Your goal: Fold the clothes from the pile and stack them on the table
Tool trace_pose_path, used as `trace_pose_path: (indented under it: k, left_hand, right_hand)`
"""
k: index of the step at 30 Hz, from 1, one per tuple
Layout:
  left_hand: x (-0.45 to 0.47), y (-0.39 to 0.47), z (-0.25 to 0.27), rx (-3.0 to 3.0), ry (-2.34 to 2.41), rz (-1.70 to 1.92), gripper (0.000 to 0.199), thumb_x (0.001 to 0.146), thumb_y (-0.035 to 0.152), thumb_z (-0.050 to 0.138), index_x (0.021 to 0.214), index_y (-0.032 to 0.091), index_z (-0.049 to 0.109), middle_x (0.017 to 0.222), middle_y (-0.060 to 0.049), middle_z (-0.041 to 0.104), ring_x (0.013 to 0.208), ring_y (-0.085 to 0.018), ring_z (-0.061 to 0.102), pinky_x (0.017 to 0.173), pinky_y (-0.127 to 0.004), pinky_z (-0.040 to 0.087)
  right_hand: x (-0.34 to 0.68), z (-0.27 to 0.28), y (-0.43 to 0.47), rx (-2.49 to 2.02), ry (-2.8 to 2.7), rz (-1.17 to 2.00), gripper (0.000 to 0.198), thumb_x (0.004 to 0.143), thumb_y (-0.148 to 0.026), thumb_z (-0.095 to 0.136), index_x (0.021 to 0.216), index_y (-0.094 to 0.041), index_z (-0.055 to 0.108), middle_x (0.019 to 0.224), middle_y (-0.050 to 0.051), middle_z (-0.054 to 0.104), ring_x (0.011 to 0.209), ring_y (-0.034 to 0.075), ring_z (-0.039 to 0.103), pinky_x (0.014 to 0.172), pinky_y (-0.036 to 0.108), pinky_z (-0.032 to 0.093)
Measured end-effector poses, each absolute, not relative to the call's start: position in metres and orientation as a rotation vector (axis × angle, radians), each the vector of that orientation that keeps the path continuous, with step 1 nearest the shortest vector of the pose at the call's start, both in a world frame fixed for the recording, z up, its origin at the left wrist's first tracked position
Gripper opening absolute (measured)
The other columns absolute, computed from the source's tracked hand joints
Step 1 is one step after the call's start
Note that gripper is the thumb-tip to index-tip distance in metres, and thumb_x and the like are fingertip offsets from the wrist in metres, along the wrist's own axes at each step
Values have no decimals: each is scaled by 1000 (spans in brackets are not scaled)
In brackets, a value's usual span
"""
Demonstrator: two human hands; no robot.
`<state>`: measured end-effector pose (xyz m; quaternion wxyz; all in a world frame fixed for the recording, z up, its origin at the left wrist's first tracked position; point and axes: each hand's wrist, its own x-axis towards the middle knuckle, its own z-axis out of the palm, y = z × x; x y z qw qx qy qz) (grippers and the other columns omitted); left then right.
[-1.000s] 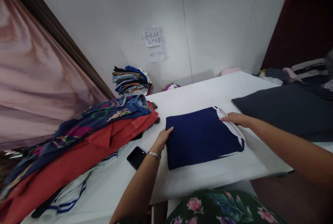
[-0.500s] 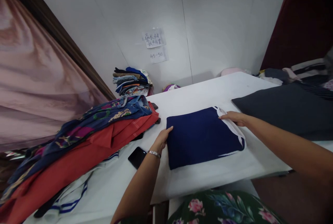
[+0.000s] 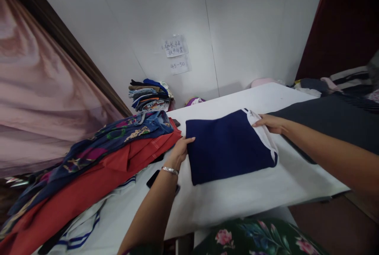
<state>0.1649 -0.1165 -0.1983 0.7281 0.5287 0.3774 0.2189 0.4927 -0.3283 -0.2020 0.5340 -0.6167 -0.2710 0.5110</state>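
Note:
A dark navy garment (image 3: 227, 144) with white trim, folded into a rough rectangle, is held between my two hands just over the white table (image 3: 237, 195). My left hand (image 3: 180, 150), a silver bracelet on its wrist, grips the left edge with the thumb on top. On the other side my right hand (image 3: 268, 124) pinches the white-trimmed upper right edge. The fingers under the cloth are hidden on both sides. Partly behind my left forearm, a black phone (image 3: 152, 179) lies on the table.
Left of me lie a red garment (image 3: 118, 164) and patterned jeans (image 3: 142, 126). A stack of folded clothes (image 3: 149, 95) stands at the back. A large dark grey cloth (image 3: 334, 124) covers the right side. Handwritten paper notes (image 3: 176, 45) hang on the wall.
Both hands have raised the folded navy garment slightly and moved it away from me. My left forearm now covers more of the phone.

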Motion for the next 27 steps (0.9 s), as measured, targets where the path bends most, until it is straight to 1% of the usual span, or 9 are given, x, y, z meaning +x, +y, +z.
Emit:
trace_pose_path:
  k: [3, 8, 10, 12, 15, 18, 20, 23, 27]
  left_hand:
    - [173, -104, -160, 1279, 679, 609, 35, 58, 14, 74, 92, 13, 67, 82, -5, 73, 72, -19, 68, 71, -30, 55]
    - [188, -81, -105, 1545, 441, 932, 49, 53, 18, 77, 100, 14, 64, 93, -3, 72, 93, -23, 66, 89, -37, 51]
    - [189, -80, -102, 1678, 439, 1052, 46, 53, 20, 78, 97, 15, 64, 96, -2, 71, 100, -24, 64, 94, -39, 48]
    - [185, -88, -117, 1823, 436, 1094, 33, 58, 19, 76, 89, 18, 65, 98, -3, 70, 107, -25, 60, 101, -40, 42]
    - [171, -113, -169, 1998, 433, 958, 13, 67, 14, 68, 75, 22, 64, 103, -5, 70, 122, -25, 52, 111, -41, 32]
    - [151, -142, -229, 2099, 501, 612, 20, 66, 6, 65, 72, 26, 66, 107, -5, 70, 127, -27, 47, 115, -44, 25]
    - [140, -156, -253, 2028, 528, 471, 27, 67, 2, 61, 74, 27, 68, 115, -2, 68, 132, -26, 43, 117, -44, 23]
    - [129, -163, -262, 1910, 609, 409, 34, 66, 0, 56, 80, 27, 71, 121, -2, 65, 138, -24, 36, 119, -42, 21]
    - [127, -156, -259, 1972, 633, 470, 37, 69, 1, 50, 86, 26, 71, 123, -1, 65, 136, -21, 39, 118, -41, 24]
  right_hand:
    - [502, -169, -315, -1436, -781, 1077, 60, 58, -7, 71, 115, -20, 57, 101, 8, 71, 87, 25, 68, 85, 39, 56]
    - [518, -117, -297, -1470, -949, 398, 48, 63, -8, 71, 110, -13, 58, 107, 6, 69, 91, 19, 63, 94, 40, 49]
    - [521, -114, -301, -1531, -1012, 127, 42, 66, -11, 71, 107, -13, 61, 113, 7, 68, 100, 20, 60, 101, 39, 43]
    - [520, -133, -314, -1592, -1062, -28, 38, 69, -14, 70, 106, -16, 62, 118, 8, 65, 110, 22, 57, 106, 36, 38]
    - [514, -199, -344, -1639, -1146, 69, 28, 70, -21, 70, 97, -20, 65, 113, 10, 67, 113, 26, 56, 106, 36, 39]
    - [505, -274, -375, -1763, -1249, 257, 15, 67, -26, 70, 81, -22, 69, 102, 11, 70, 112, 30, 57, 106, 43, 39]
    - [500, -306, -392, -1828, -1304, 327, 16, 70, -26, 66, 85, -25, 71, 108, 8, 70, 121, 29, 53, 109, 46, 35]
    - [495, -314, -407, -1840, -1311, 428, 32, 68, -17, 61, 95, -29, 73, 121, 2, 66, 130, 26, 45, 115, 47, 27]
    - [500, -284, -410, -1811, -1082, 770, 47, 59, -7, 58, 98, -28, 74, 130, -1, 61, 135, 26, 41, 118, 43, 23]
